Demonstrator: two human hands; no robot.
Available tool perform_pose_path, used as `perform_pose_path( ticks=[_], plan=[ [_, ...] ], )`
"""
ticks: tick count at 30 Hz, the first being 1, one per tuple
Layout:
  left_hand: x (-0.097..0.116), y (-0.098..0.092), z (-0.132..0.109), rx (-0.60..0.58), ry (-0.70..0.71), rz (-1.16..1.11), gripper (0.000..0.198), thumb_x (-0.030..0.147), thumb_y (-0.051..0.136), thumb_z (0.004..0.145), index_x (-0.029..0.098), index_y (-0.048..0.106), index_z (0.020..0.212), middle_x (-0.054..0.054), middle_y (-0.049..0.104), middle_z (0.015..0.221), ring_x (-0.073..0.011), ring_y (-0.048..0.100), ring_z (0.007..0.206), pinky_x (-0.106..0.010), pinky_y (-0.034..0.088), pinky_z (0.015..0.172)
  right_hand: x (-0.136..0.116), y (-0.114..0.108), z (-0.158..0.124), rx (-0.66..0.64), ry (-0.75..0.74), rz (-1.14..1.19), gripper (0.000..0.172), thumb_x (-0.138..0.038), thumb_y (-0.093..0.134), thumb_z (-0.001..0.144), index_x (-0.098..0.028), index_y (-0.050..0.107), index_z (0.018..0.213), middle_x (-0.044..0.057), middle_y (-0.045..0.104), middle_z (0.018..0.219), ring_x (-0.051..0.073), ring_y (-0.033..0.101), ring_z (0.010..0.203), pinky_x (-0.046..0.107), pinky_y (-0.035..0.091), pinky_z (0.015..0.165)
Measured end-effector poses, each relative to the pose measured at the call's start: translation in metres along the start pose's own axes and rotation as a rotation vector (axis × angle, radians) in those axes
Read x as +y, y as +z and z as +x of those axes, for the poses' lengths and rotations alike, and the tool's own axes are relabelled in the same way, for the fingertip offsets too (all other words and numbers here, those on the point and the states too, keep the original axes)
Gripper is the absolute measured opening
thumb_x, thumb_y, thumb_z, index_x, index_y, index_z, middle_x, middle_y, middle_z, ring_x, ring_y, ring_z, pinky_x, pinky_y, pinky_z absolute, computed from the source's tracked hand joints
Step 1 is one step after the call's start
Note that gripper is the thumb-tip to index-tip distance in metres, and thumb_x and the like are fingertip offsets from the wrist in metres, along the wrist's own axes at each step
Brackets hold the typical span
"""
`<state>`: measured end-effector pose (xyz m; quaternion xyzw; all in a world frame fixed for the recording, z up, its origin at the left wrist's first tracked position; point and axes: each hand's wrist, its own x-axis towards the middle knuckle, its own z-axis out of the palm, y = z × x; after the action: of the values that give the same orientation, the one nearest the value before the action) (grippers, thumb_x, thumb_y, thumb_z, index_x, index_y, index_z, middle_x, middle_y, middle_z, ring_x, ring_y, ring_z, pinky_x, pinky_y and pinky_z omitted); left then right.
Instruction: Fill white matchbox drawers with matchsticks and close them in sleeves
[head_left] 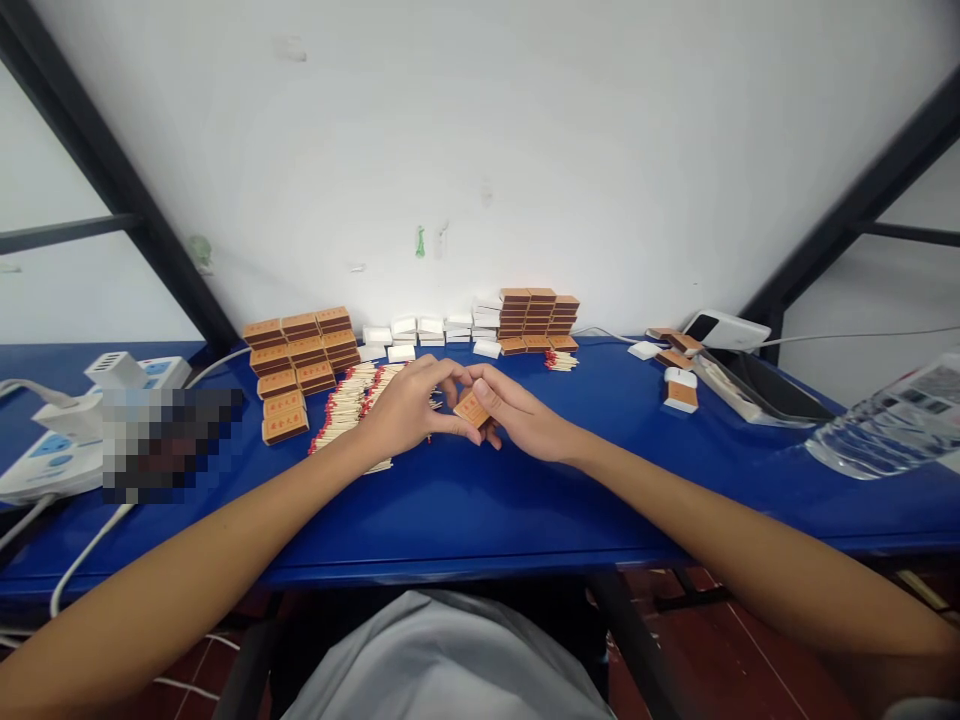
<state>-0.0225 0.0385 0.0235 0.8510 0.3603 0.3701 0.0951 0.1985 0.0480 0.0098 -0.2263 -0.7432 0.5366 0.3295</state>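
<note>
White power strip (49, 462) far left, then stacked orange matchboxes (300, 352) with red Chinese characters that look like 安全火柴 on top, then red-tipped matches (341, 412) laid out on the blue desk (480, 520), white matchbox trays (430, 328) behind by the wall. Left hand (409, 402) and right hand (521, 415) meet mid-desk, both grasping one orange matchbox (470, 410) between them with fingers and thumbs, red lettering on its face too small to read. Further right, second matchbox stack (536, 315), small match pile (561, 361) just in front, clear plastic bottle (885, 420) with printed label, text illegible.
</note>
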Motion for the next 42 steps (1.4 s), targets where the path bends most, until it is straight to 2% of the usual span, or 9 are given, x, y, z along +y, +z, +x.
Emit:
perform_pose_path(
  ticks=[9,13,17,20,24,28,32,37,42],
  plan=[
    [0.002,-0.002,0.0,-0.008,0.028,0.052,0.046,0.06,0.094,0.077,0.023,0.071,0.091,0.001,0.07,0.076,-0.0199,0.06,0.079,-0.032,0.042,0.072,-0.006,-0.002,-0.002,-0.023,0.042,-0.064,0.059,-0.076,0.046,0.105,-0.025,0.053,0.135,0.0,0.064,0.086,0.016,0.064,0.072,0.026,0.052,0.054],
    [0.001,0.002,-0.002,0.0,0.058,0.108,0.027,0.043,0.086,0.088,0.024,0.077,0.105,-0.001,0.076,0.085,-0.0214,0.064,0.086,-0.033,0.048,0.076,0.001,-0.015,0.001,0.073,0.063,-0.123,0.068,-0.08,0.041,0.104,-0.024,0.052,0.14,0.0,0.063,0.085,0.017,0.063,0.068,0.028,0.05,0.052],
    [-0.006,-0.012,0.004,-0.012,0.046,0.286,0.03,0.04,0.077,0.093,0.02,0.078,0.115,-0.008,0.076,0.096,-0.0254,0.067,0.094,-0.037,0.053,0.084,0.007,-0.031,0.002,0.146,0.043,-0.43,0.065,-0.074,0.034,0.109,-0.022,0.053,0.142,0.002,0.066,0.084,0.02,0.065,0.072,0.032,0.052,0.063],
    [-0.011,-0.047,0.014,-0.014,-0.027,0.444,0.026,0.04,0.077,0.091,0.019,0.079,0.107,-0.009,0.076,0.098,-0.0263,0.069,0.092,-0.041,0.054,0.089,0.005,-0.041,0.002,0.195,0.003,-0.684,0.059,-0.066,0.035,0.112,-0.019,0.054,0.143,0.008,0.071,0.1,0.023,0.068,0.082,0.036,0.052,0.075],
    [-0.021,-0.118,0.015,0.062,-0.216,0.498,0.024,0.042,0.074,0.089,0.023,0.076,0.103,-0.006,0.08,0.105,-0.0276,0.072,0.1,-0.039,0.054,0.092,-0.001,-0.049,0.002,0.234,0.008,-0.771,0.054,-0.061,0.034,0.112,-0.02,0.057,0.139,0.01,0.073,0.102,0.027,0.069,0.09,0.039,0.05,0.08],
    [-0.037,-0.183,-0.011,0.158,-0.494,0.587,0.041,0.057,0.074,0.08,0.023,0.076,0.103,-0.005,0.081,0.106,-0.0262,0.073,0.097,-0.038,0.054,0.095,-0.003,-0.051,0.003,0.247,-0.047,-0.817,0.052,-0.06,0.033,0.113,-0.02,0.065,0.121,0.011,0.074,0.101,0.028,0.069,0.094,0.04,0.049,0.085],
    [-0.053,-0.216,-0.047,0.109,-0.731,0.624,0.047,0.067,0.072,0.069,0.026,0.076,0.092,-0.002,0.081,0.091,-0.0265,0.074,0.09,-0.033,0.054,0.081,-0.001,-0.051,0.004,0.195,-0.034,-0.855,0.061,-0.065,0.028,0.112,-0.022,0.07,0.1,0.009,0.074,0.09,0.027,0.068,0.087,0.04,0.049,0.082],
    [-0.061,-0.213,-0.066,-0.016,-0.841,0.562,0.056,0.075,0.074,0.058,0.027,0.076,0.087,-0.002,0.081,0.085,-0.0272,0.075,0.088,-0.033,0.053,0.079,0.001,-0.053,0.005,0.159,0.009,-0.846,0.064,-0.065,0.028,0.112,-0.021,0.072,0.097,0.008,0.075,0.087,0.026,0.069,0.084,0.038,0.047,0.08],
    [-0.06,-0.191,-0.058,0.001,-0.704,0.55,0.062,0.081,0.067,0.066,0.024,0.078,0.089,-0.006,0.081,0.093,-0.028,0.074,0.092,-0.035,0.052,0.083,-0.001,-0.053,0.004,0.147,0.008,-0.845,0.063,-0.062,0.029,0.113,-0.019,0.073,0.097,0.008,0.075,0.086,0.026,0.07,0.086,0.036,0.046,0.079]
  ],
)
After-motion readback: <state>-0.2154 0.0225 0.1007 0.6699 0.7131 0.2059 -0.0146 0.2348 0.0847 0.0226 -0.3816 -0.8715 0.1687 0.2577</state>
